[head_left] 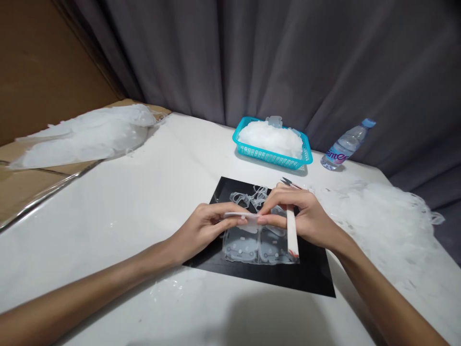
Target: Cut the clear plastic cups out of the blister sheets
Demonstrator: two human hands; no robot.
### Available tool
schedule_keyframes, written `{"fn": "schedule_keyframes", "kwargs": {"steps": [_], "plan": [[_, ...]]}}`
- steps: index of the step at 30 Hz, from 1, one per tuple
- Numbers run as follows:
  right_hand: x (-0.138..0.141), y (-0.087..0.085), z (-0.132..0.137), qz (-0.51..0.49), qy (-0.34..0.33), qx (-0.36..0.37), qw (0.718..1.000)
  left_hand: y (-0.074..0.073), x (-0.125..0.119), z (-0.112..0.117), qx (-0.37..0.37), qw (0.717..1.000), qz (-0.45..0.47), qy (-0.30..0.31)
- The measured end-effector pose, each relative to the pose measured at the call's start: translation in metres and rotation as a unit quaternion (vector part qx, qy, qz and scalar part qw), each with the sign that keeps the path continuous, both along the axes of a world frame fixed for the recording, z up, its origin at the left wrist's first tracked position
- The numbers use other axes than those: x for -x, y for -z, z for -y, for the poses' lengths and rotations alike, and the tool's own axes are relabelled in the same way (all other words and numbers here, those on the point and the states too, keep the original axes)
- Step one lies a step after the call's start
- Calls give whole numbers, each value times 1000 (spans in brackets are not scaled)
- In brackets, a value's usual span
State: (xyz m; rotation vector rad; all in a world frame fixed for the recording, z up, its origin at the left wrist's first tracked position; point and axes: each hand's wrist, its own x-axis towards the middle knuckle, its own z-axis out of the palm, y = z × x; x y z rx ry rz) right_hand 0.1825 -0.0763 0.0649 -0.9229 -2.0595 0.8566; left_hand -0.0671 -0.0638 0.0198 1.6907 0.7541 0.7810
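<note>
My left hand is closed in a pinch on a thin, whitish translucent sheet piece. At the right end of that same piece, the thumb and fingertips of my right hand pinch it. A white strip-like handle with a red mark at its lower end runs through my right hand. Dark pointed tips stick out beyond this hand; whether they belong to the handle is hidden. Below both hands, clear moulded sheets with small round and oblong marks lie on a black mat, beside looping clear trimmings.
A turquoise basket full of white translucent pieces stands at the back. Right of it is a water bottle. Loose clear scraps are heaped at right. More translucent pieces lie on cardboard at left.
</note>
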Motion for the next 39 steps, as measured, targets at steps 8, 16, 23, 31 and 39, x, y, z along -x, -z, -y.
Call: {"fn": "schedule_keyframes", "kwargs": {"steps": [8, 16, 23, 31, 39], "plan": [[-5, -3, 2, 19, -13, 19, 1000, 2, 0, -3, -1, 1000, -5, -19], [5, 0, 4, 43, 35, 58, 997, -2, -1, 1, -115, 986, -96, -66], [16, 13, 0, -2, -5, 28, 1000, -3, 1, 10, -231, 963, -116, -74], [12, 22, -1, -46, 1, 29, 999, -6, 1, 11, -268, 957, -92, -66], [14, 25, 2, -4, 51, 116, 992, -9, -7, 2, 110, 988, 51, -95]]}}
